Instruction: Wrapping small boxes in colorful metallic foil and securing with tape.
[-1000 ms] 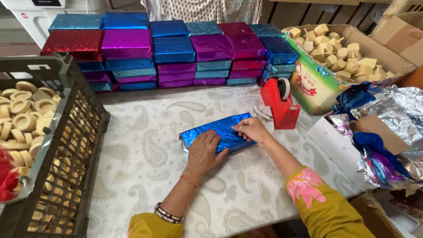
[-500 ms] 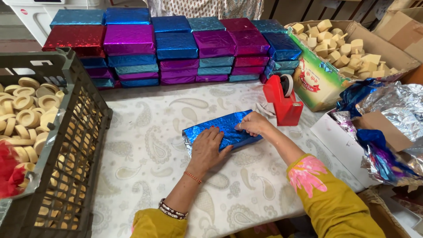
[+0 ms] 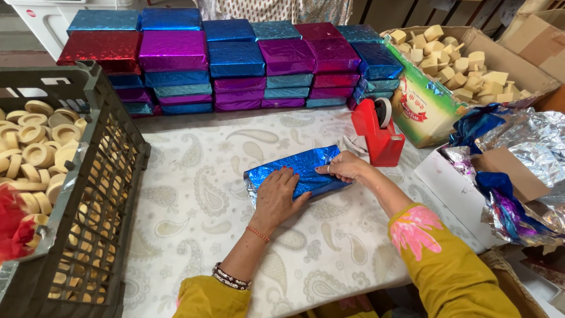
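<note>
Right now my left hand [image 3: 276, 197] lies flat, palm down and fingers spread, pressing on the blue foil packet [image 3: 297, 172] in the middle of the desk [image 3: 194, 194]. My right hand [image 3: 344, 166] pinches the packet's right end, fingertips curled round the foil fold there. Neither hand lifts it; the packet sits on the paisley cloth, just in front of the red tape dispenser [image 3: 376, 132].

Judging by the foil, the wrap looks closed along the top, while a crinkled silver edge shows at the left end, so I'd say that end is not yet tucked. I see no tape on it.

Behind, a long row of finished wrapped boxes [image 3: 235, 59] is stacked several high along the far edge: blue, purple, magenta, one red at the left. To my left a dark plastic crate [image 3: 100, 194] holds pale round rings. Far right, a cardboard carton [image 3: 488, 47] with a green and white side bearing a red label is filled with pale cubes. Beside me on the right, loose foil sheets [image 3: 524, 147], silver and blue, are heaped over a flat white box.
</note>
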